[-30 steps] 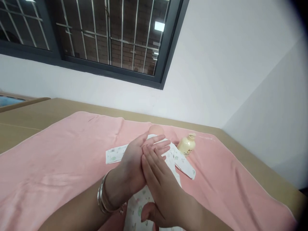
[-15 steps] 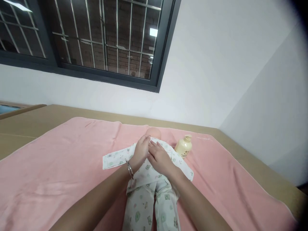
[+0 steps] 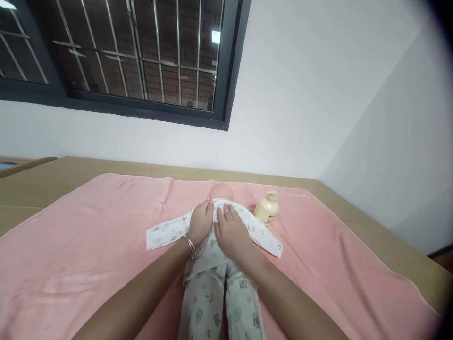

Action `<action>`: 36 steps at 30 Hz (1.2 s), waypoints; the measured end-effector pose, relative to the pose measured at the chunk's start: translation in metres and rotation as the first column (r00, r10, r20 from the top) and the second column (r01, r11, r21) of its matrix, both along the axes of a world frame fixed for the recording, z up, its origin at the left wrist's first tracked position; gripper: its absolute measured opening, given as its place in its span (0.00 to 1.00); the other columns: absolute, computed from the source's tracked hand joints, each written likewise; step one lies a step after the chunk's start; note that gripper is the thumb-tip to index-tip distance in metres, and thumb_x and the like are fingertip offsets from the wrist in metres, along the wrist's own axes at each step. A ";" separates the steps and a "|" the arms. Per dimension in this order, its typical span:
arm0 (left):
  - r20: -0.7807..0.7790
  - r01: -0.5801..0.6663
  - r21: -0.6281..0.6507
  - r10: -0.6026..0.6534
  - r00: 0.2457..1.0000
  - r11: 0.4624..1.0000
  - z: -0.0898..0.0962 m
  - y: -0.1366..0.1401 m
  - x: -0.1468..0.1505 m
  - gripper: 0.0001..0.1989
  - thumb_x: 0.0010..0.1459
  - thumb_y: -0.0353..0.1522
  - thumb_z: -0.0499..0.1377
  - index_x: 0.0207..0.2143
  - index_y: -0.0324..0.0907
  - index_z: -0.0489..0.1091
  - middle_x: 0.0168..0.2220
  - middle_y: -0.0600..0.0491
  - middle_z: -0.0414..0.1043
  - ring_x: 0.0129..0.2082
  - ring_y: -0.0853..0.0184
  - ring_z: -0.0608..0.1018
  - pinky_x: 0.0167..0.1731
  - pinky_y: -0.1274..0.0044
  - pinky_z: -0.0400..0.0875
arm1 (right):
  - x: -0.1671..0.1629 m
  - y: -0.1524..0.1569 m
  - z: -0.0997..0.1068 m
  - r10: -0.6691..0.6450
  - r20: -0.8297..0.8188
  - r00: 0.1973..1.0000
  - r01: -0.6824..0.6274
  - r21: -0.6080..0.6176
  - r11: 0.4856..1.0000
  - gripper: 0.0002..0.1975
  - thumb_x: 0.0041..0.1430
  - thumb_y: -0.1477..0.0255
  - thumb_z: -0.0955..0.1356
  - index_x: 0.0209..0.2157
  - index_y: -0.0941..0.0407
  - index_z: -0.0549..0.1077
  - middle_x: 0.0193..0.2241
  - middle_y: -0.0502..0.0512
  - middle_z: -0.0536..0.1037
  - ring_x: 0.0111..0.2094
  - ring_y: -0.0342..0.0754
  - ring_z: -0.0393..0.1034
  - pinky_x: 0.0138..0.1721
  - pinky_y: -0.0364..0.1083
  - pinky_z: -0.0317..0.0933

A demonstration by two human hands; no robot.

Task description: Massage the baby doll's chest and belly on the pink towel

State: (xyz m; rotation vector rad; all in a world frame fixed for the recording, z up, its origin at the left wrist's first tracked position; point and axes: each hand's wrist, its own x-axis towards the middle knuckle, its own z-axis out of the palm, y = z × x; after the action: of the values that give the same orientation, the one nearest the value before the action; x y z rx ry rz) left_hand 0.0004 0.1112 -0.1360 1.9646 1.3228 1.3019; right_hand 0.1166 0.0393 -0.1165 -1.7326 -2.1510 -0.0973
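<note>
A baby doll [image 3: 221, 191] with a bare, rounded head lies on a pink blanket [image 3: 106, 226], its head toward the wall. It wears a white printed long-sleeved top [image 3: 166, 234] and matching trousers [image 3: 201, 307], with both sleeves spread outward. My right hand [image 3: 231, 231] rests flat on the chest of the top, fingers stretched toward the head. Beside it, on the left part of the chest, my left hand [image 3: 201, 220] is turned on its side against the top; its fingers are mostly hidden. A silver bangle [image 3: 190, 246] circles my left wrist.
A pale yellow pump bottle [image 3: 267, 208] stands by the doll's right-hand sleeve in the view. The blanket covers a tan padded surface [image 3: 371, 222]. Behind it rise a white wall [image 3: 283, 108] and a dark-framed window [image 3: 148, 111] with metal bars.
My hands, close together at the fingertips before, have parted slightly and lowered onto the chest. The whole view has shifted a little; the doll and bottle keep their places on the blanket.
</note>
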 end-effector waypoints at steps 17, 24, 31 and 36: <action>-0.090 -0.020 0.109 0.029 0.995 0.994 -0.006 -0.001 -0.001 0.16 0.65 0.35 0.46 0.39 0.41 0.73 0.41 0.45 0.77 0.43 0.58 0.76 0.47 0.66 0.68 | 0.004 0.005 -0.004 -0.070 -0.017 0.997 0.071 0.044 0.997 0.28 0.68 0.66 0.58 0.63 0.68 0.60 0.63 0.72 0.61 0.66 0.61 0.50 0.65 0.58 0.46; -0.097 -0.006 0.134 0.019 0.995 0.991 -0.008 0.000 -0.001 0.16 0.65 0.34 0.46 0.41 0.41 0.73 0.41 0.46 0.77 0.43 0.59 0.76 0.48 0.66 0.69 | 0.030 0.025 -0.005 0.163 -0.185 0.969 -0.164 0.013 0.986 0.24 0.68 0.64 0.59 0.62 0.54 0.63 0.65 0.56 0.59 0.67 0.54 0.50 0.66 0.57 0.44; -0.169 -0.055 0.143 0.080 0.982 0.988 -0.012 0.001 0.002 0.15 0.61 0.32 0.49 0.45 0.40 0.72 0.46 0.45 0.76 0.48 0.56 0.75 0.52 0.63 0.68 | 0.038 0.029 -0.003 -0.035 -0.219 0.975 0.038 0.010 0.999 0.26 0.68 0.60 0.59 0.60 0.60 0.65 0.60 0.63 0.68 0.61 0.55 0.60 0.61 0.53 0.51; -0.263 -0.059 0.151 0.098 0.960 0.987 -0.009 -0.001 0.003 0.16 0.61 0.31 0.49 0.48 0.38 0.71 0.48 0.42 0.75 0.50 0.54 0.74 0.53 0.62 0.66 | 0.031 0.019 0.005 -0.158 -0.086 0.984 0.160 0.016 0.987 0.25 0.68 0.57 0.56 0.51 0.60 0.71 0.49 0.66 0.76 0.52 0.58 0.67 0.57 0.54 0.52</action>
State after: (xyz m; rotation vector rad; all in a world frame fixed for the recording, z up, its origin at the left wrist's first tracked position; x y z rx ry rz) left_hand 0.0037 0.1098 -0.1450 2.2749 1.4828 1.2269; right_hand 0.1476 0.0580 -0.1112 -1.8588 -1.9425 -0.0887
